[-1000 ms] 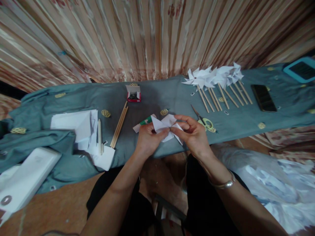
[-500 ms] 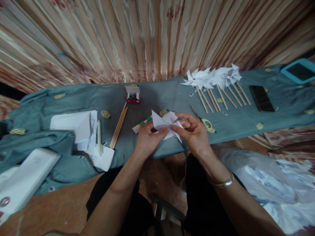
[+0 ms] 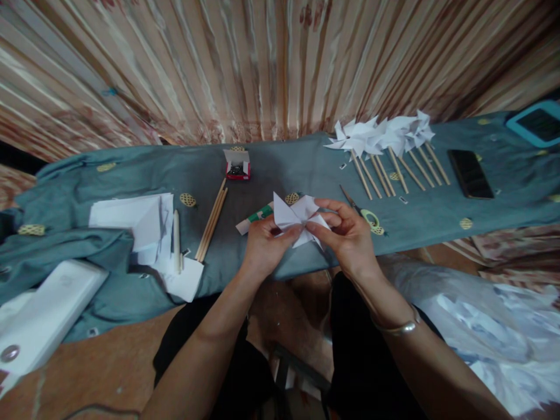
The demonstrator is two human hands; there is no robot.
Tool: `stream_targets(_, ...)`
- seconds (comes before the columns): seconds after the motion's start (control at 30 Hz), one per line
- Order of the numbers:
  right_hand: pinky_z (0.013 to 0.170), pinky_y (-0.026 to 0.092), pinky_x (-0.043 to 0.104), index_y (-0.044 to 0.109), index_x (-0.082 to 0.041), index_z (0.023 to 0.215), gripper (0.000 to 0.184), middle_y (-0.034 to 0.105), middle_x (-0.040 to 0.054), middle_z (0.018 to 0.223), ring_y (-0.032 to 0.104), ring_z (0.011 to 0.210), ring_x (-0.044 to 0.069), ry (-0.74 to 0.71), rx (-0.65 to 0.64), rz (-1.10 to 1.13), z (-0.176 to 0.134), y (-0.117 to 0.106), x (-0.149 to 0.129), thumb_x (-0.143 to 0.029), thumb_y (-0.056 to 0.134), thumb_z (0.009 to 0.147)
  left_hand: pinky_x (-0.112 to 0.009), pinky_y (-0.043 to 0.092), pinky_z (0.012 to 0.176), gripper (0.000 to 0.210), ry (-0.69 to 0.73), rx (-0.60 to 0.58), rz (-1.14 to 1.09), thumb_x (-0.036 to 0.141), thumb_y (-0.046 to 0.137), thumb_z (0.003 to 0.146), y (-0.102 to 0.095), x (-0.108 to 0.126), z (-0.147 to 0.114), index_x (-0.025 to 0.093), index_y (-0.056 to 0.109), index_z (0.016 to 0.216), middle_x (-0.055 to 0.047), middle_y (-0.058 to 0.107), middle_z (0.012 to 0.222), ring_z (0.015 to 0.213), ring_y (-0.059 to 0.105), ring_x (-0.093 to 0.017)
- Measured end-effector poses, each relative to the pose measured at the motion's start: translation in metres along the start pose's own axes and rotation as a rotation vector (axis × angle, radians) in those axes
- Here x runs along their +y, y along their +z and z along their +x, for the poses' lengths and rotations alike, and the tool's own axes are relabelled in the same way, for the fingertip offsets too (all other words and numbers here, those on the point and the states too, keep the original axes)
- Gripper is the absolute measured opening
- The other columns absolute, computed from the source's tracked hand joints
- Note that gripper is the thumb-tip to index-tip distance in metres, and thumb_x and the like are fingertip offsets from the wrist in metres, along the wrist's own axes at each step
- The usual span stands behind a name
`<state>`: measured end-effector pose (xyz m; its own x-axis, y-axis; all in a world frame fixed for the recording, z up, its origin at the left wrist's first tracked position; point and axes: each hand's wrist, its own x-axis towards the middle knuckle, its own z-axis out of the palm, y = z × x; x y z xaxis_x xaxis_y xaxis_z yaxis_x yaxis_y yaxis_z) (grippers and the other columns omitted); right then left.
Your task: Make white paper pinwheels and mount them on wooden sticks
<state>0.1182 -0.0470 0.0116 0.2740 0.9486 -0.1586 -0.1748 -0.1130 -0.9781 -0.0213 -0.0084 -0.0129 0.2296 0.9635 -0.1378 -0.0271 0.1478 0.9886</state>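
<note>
A white paper pinwheel (image 3: 286, 214) is between my two hands, above the near edge of the cloth-covered table. My left hand (image 3: 263, 245) is closed on its left side, thumb near the centre. From the right, my right hand (image 3: 350, 236) pinches it, thumb at the middle and fingers behind the paper. Its underside is hidden. Just behind my left hand lies a green and white strip (image 3: 254, 218), partly covered. Scissors (image 3: 370, 217) with a yellow-green handle rest beyond my right hand.
Several wooden sticks (image 3: 213, 220) lie left of centre, below an open red box (image 3: 238, 169) of small dark pieces. Paper sheets (image 3: 118, 213) and a white box (image 3: 48, 318) are at left. Pinwheels on sticks (image 3: 363, 137), a phone (image 3: 470, 174) and a plastic bag (image 3: 481, 332) are at right.
Both hands keep hold of the pinwheel, with barely any change in the fingers. The view has shifted slightly.
</note>
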Motion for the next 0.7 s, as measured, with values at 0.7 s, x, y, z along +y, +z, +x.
stream_targets(0.7,0.076,0.053,0.030,0.059,-0.025,0.109,0.051,0.075,-0.0032,0.082,0.068,0.075,0.014,-0.038,-0.005,-0.005,0.000,0.001,0.006,-0.027,0.081,0.063,-0.027,0.052,0.069,0.012,0.421,0.066,0.319,0.019,0.066,0.076,-0.001,0.006,-0.005,0.017,0.075,0.084,-0.004,0.075,0.082,0.075,0.069,-0.017)
